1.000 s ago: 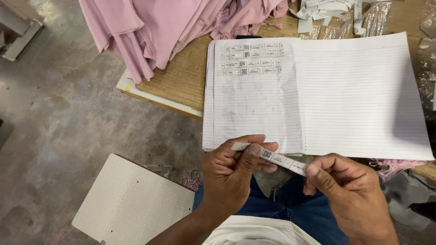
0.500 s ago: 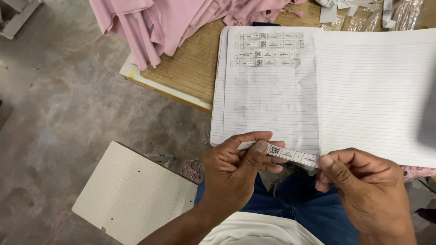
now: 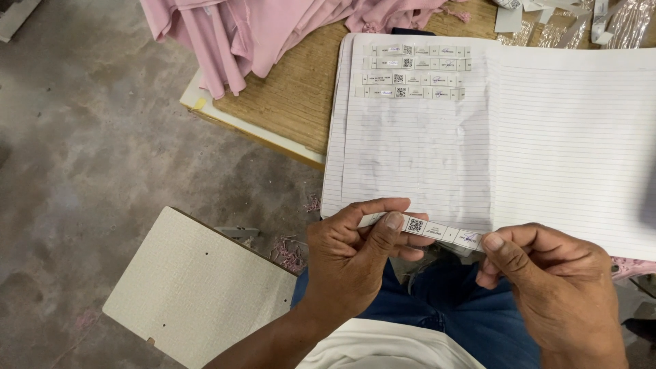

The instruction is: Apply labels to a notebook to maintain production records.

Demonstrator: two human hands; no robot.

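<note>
Grip: left hand (image 3: 355, 256), right hand (image 3: 547, 287) pinch label strip (image 3: 430, 229) ends | strip spans between, apparently taut

Garment workshop: pink fabric (image 3: 273, 31), label strips (image 3: 413, 72)

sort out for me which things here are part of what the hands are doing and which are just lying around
In use:
left hand
right hand
label strip held between both
open notebook
label strips stuck on the page

Lying about:
pink cloth
pale board
loose labels
</note>
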